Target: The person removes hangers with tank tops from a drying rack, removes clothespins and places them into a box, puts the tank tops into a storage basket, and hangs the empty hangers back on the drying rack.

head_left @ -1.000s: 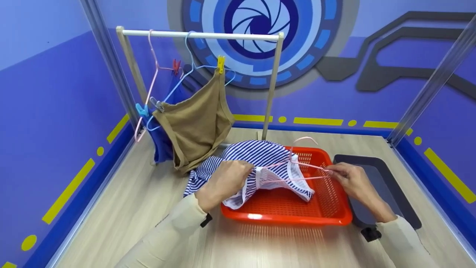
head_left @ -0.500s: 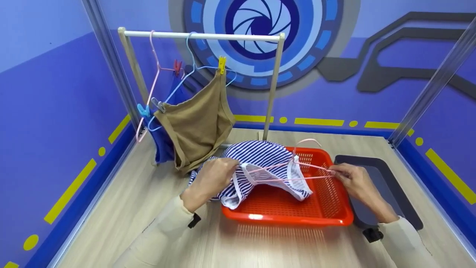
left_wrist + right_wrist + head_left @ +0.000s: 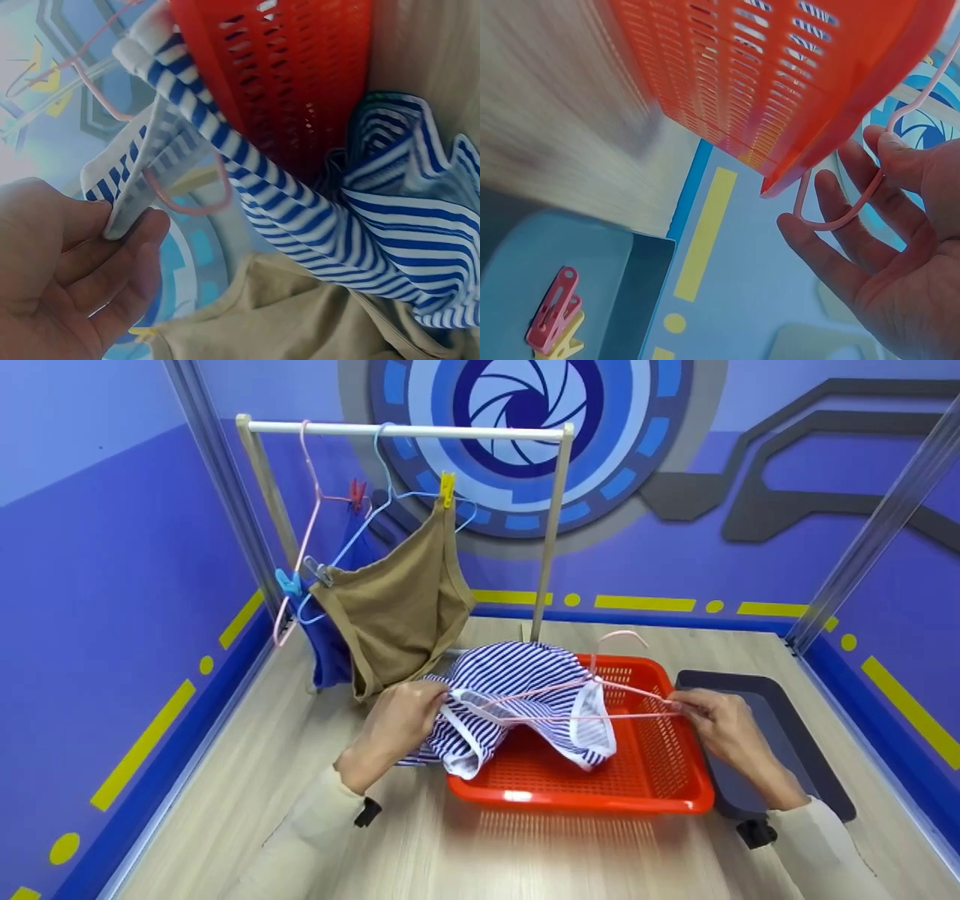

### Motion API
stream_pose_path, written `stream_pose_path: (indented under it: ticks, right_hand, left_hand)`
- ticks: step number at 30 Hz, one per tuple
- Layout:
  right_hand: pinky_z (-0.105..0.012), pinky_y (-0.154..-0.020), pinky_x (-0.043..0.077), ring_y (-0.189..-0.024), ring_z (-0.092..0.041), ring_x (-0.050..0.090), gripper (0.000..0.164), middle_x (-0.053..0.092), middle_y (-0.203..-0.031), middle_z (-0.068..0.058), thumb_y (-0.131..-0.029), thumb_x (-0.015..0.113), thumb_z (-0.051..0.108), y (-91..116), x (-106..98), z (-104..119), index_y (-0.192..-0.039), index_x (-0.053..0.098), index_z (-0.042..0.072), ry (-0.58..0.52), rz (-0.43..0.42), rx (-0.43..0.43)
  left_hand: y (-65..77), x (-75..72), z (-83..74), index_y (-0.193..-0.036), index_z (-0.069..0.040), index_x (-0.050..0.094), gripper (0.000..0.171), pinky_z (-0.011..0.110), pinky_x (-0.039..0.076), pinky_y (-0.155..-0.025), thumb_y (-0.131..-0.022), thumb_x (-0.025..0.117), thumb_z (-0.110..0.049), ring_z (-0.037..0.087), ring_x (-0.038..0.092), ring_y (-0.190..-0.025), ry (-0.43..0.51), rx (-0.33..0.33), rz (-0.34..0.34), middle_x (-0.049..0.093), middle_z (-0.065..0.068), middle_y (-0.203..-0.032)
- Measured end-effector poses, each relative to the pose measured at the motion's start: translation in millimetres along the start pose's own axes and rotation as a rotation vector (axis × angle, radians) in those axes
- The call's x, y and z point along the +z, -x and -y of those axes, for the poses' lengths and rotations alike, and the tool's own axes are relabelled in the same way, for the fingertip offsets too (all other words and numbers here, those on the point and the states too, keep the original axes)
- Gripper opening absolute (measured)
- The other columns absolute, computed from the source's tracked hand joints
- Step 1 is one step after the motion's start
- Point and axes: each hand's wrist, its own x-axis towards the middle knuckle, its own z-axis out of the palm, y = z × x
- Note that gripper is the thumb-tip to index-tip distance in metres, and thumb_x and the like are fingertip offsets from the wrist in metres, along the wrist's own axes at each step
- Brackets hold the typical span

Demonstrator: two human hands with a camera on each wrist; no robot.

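A blue-and-white striped garment point(image 3: 517, 667) with white-trimmed edges drapes over the red basket. My left hand point(image 3: 397, 724) pinches its white edge between thumb and fingers, drawing it out to the left. A pink hanger point(image 3: 637, 716) crosses the garment, its hook pointing up. My right hand point(image 3: 724, 727) grips the hanger's right end above the basket's right rim. In the left wrist view, the hanger's rounded left end shows at the white-edged opening near the left hand point(image 3: 75, 270). The right wrist view shows the fingers of the right hand point(image 3: 900, 232) around the hanger's bend.
The red basket point(image 3: 577, 804) stands on the wooden table. Behind it to the left, a rack point(image 3: 480, 433) carries a brown garment point(image 3: 397, 607) and a blue one point(image 3: 326, 652), clipped to hangers. A dark tray point(image 3: 814, 757) at right holds clothespins point(image 3: 555, 311).
My left hand has moved left, pulling the garment's white edge with it and along the hanger's left part. The right hand stays nearly in place, drifting slightly right with the hanger.
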Motion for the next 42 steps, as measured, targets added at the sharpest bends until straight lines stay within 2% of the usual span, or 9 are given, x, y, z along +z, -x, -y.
stream_pose_path:
  ticks: [9, 16, 23, 29, 37, 39, 42]
  right_hand:
    - [-0.002, -0.069, 0.043, -0.073, -0.014, 0.064, 0.017, 0.076, -0.094, -0.009, -0.088, 0.069, 0.0, 0, -4, -2, -0.101, 0.077, 0.008, 0.041, -0.055, -0.024]
    - [-0.017, -0.045, 0.04, -0.06, -0.007, 0.052, 0.016, 0.075, -0.09, -0.011, -0.087, 0.07, 0.0, 1, -7, -3, -0.101, 0.077, 0.006, 0.026, -0.06, -0.02]
    - [-0.017, -0.04, 0.034, -0.049, -0.001, 0.042, 0.015, 0.074, -0.084, -0.009, -0.089, 0.068, 0.002, 3, -8, -4, -0.101, 0.076, 0.007, 0.011, -0.053, -0.016]
    - [-0.017, -0.039, 0.038, -0.044, -0.003, 0.044, 0.015, 0.072, -0.083, -0.011, -0.091, 0.067, 0.005, 4, -10, -5, -0.102, 0.075, 0.009, -0.02, -0.029, 0.02]
    - [-0.015, -0.038, 0.037, -0.043, -0.002, 0.045, 0.014, 0.073, -0.082, -0.012, -0.09, 0.068, 0.005, 3, -11, -5, -0.101, 0.076, 0.009, -0.04, -0.045, 0.004]
    - [-0.015, -0.038, 0.037, -0.042, -0.001, 0.045, 0.013, 0.073, -0.082, -0.011, -0.089, 0.069, 0.005, 2, -11, -5, -0.1, 0.076, 0.009, -0.041, -0.054, -0.003]
    - [-0.016, -0.038, 0.037, -0.041, 0.0, 0.044, 0.014, 0.073, -0.083, -0.011, -0.089, 0.069, 0.005, 2, -11, -4, -0.1, 0.076, 0.009, -0.041, -0.06, -0.003]
  left_hand:
    - [10.3, 4.2, 17.9, -0.093, -0.007, 0.071, 0.006, 0.044, 0.055, -0.066, -0.091, 0.067, -0.009, 0.027, 0.072, -0.076, -0.058, -0.076, -0.058, 0.074, 0.008, -0.087]
    - [15.7, 8.0, 28.1, -0.091, -0.003, 0.072, 0.008, 0.049, 0.054, -0.065, -0.09, 0.065, -0.007, 0.034, 0.07, -0.073, -0.051, -0.204, -0.084, 0.074, 0.014, -0.082]
    - [19.3, 13.0, 32.2, -0.081, -0.002, 0.069, 0.011, 0.052, 0.052, -0.062, -0.089, 0.063, -0.006, 0.039, 0.069, -0.071, -0.079, -0.305, -0.063, 0.071, 0.019, -0.077]
    - [22.6, 19.0, 34.2, -0.076, -0.001, 0.065, 0.013, 0.055, 0.051, -0.061, -0.088, 0.063, -0.006, 0.044, 0.067, -0.071, -0.114, -0.353, -0.037, 0.069, 0.025, -0.078]
    - [28.9, 26.7, 33.1, -0.067, -0.005, 0.06, 0.02, 0.053, 0.049, -0.057, -0.087, 0.064, -0.005, 0.042, 0.067, -0.067, -0.098, -0.357, 0.021, 0.068, 0.022, -0.073]
    - [29.3, 28.4, 31.4, -0.068, -0.006, 0.061, 0.019, 0.05, 0.049, -0.056, -0.087, 0.065, -0.006, 0.038, 0.067, -0.066, -0.081, -0.324, 0.032, 0.068, 0.019, -0.072]
    - [29.1, 30.3, 26.9, -0.072, -0.007, 0.063, 0.016, 0.045, 0.05, -0.057, -0.088, 0.066, -0.006, 0.031, 0.067, -0.067, -0.03, -0.239, 0.046, 0.069, 0.014, -0.073]
